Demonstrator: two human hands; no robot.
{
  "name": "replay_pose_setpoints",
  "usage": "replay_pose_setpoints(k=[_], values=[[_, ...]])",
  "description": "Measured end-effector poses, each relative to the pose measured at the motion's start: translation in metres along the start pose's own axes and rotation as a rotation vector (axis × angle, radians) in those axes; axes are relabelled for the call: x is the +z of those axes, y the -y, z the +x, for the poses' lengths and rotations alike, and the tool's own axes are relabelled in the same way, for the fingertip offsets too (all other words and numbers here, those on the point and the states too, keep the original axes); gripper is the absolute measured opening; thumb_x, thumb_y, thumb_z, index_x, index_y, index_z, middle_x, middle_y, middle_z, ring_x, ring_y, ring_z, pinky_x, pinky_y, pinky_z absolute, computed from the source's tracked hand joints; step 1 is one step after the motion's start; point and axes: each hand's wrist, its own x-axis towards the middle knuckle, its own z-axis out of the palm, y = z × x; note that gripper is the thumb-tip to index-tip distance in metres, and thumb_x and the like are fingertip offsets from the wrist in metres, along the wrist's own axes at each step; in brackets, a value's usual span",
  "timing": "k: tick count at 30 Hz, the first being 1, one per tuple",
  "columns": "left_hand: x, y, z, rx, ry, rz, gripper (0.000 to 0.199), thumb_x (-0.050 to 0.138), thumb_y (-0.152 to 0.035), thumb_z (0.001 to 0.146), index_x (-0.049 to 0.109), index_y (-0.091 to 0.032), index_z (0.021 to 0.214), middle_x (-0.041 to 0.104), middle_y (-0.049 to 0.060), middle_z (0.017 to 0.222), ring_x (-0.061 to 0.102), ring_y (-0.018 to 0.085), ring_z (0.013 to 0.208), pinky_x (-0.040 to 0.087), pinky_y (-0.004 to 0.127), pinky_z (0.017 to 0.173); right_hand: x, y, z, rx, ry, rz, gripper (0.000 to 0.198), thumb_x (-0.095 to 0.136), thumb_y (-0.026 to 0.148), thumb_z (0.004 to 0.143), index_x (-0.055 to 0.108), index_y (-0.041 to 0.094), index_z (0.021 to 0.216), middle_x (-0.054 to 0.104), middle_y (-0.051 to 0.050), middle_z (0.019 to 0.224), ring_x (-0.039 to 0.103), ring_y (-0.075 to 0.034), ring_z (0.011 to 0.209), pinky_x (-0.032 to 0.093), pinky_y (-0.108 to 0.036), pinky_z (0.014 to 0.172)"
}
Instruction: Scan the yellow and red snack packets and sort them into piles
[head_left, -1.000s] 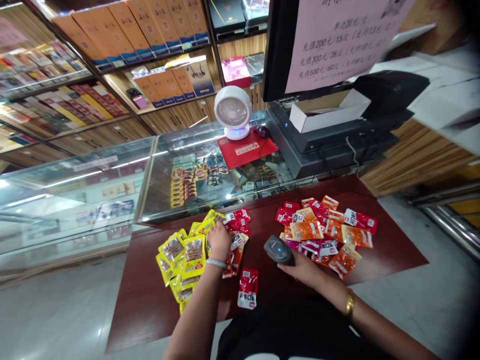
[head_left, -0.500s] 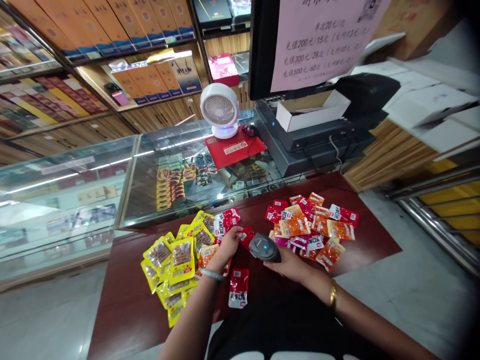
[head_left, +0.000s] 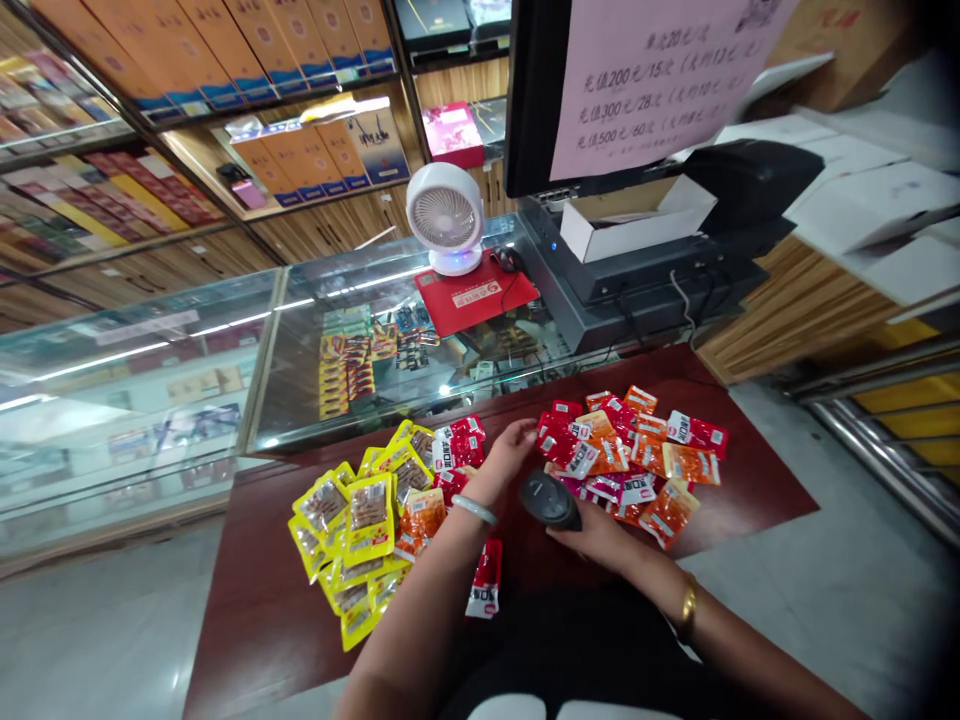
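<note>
My left hand reaches across to the left edge of the right-hand pile. Its fingertips pinch the end of a red and white snack packet, which lies over other packets there. In my right hand is a dark grey handheld barcode scanner, gripped by its handle with the head toward the far left. Orange packets and red ones make up the pile beside the scanner. Partly behind my left forearm, a single red and white packet lies near the table's front edge.
Yellow snack packets are heaped on the left of the dark red table, with red and orange packets alongside. Beyond stands a glass display counter with a white fan, a red mat and a monitor.
My left hand has carried the red packet from in front of the scanner rightward onto the pile. The blue light on the scanner has gone out. The view has shifted slightly.
</note>
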Motion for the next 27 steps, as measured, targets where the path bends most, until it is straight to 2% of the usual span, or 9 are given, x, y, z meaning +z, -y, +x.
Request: replay_pose_setpoints(k=[3,6,8,10,14,16,19,24,27], values=[[-0.028,-0.003,0.005,0.048,-0.064,0.464,0.035,0.064,-0.023,0.085,0.063,-0.017,0.12,0.067,0.014,0.121,0.063,0.022,0.11,0.046,0.035,0.099,0.0,-0.001,0.002,0.01,0.003,0.001,0.059,0.076,0.038,0.074,0.062,0.022,0.129,0.072,-0.01,0.122,0.06,-0.036,0.123,0.042,-0.058,0.109],[-0.077,0.0,-0.002,-0.081,-0.182,1.079,0.034,0.067,-0.026,0.081,0.064,-0.016,0.113,0.064,0.018,0.121,0.055,0.032,0.118,0.04,0.045,0.102,-0.001,-0.003,0.003,0.009,0.008,0.016,0.06,0.076,0.038,0.075,0.061,0.021,0.13,0.071,-0.011,0.124,0.061,-0.035,0.123,0.04,-0.058,0.11],[-0.102,0.003,-0.008,-0.151,-0.2,1.315,0.04,0.069,-0.03,0.078,0.062,-0.014,0.114,0.061,0.02,0.122,0.052,0.036,0.12,0.039,0.048,0.101,-0.001,-0.007,0.003,0.002,0.011,0.023,0.061,0.076,0.038,0.075,0.06,0.02,0.131,0.071,-0.012,0.125,0.061,-0.035,0.123,0.04,-0.057,0.111],[-0.117,0.004,-0.013,-0.18,-0.189,1.416,0.047,0.072,-0.036,0.075,0.06,-0.013,0.115,0.059,0.021,0.125,0.05,0.037,0.122,0.038,0.047,0.1,-0.001,-0.009,0.003,0.003,0.017,0.025,0.061,0.076,0.038,0.076,0.06,0.02,0.132,0.071,-0.012,0.124,0.061,-0.034,0.123,0.04,-0.057,0.111],[-0.119,0.003,-0.019,-0.181,-0.078,1.365,0.039,0.062,-0.036,0.084,0.058,-0.014,0.115,0.067,0.019,0.11,0.06,0.032,0.111,0.04,0.042,0.096,0.0,-0.008,0.003,0.001,0.021,0.024,0.061,0.076,0.039,0.077,0.059,0.02,0.132,0.071,-0.012,0.125,0.06,-0.034,0.124,0.04,-0.058,0.111],[-0.11,0.003,-0.023,-0.182,0.006,1.252,0.039,0.061,-0.035,0.086,0.056,-0.016,0.12,0.071,0.015,0.104,0.065,0.029,0.103,0.043,0.037,0.09,-0.001,-0.003,0.003,-0.02,0.035,0.041,0.059,0.075,0.039,0.078,0.059,0.02,0.132,0.069,-0.012,0.128,0.061,-0.034,0.124,0.04,-0.056,0.111],[-0.093,0.005,-0.029,-0.167,0.091,1.069,0.044,0.068,-0.039,0.082,0.056,-0.021,0.119,0.072,0.01,0.104,0.068,0.026,0.099,0.045,0.03,0.083,-0.002,0.009,0.004,-0.038,0.035,0.046,0.056,0.073,0.038,0.079,0.062,0.02,0.13,0.07,-0.011,0.126,0.063,-0.034,0.12,0.042,-0.056,0.109],[-0.076,0.015,-0.033,-0.064,0.118,0.967,0.045,0.07,-0.034,0.078,0.058,-0.018,0.119,0.071,0.012,0.11,0.067,0.025,0.102,0.046,0.029,0.085,-0.004,0.021,0.007,-0.029,-0.039,-0.027,0.047,0.073,0.039,0.078,0.068,0.019,0.12,0.074,-0.012,0.118,0.067,-0.035,0.113,0.048,-0.054,0.102],[-0.07,0.019,-0.03,-0.087,0.098,0.938,0.044,0.07,-0.03,0.077,0.059,-0.018,0.118,0.071,0.012,0.107,0.068,0.025,0.099,0.047,0.03,0.084,-0.006,0.02,0.006,-0.027,-0.057,-0.031,0.043,0.073,0.039,0.078,0.07,0.018,0.116,0.076,-0.012,0.114,0.069,-0.035,0.109,0.05,-0.054,0.099]])
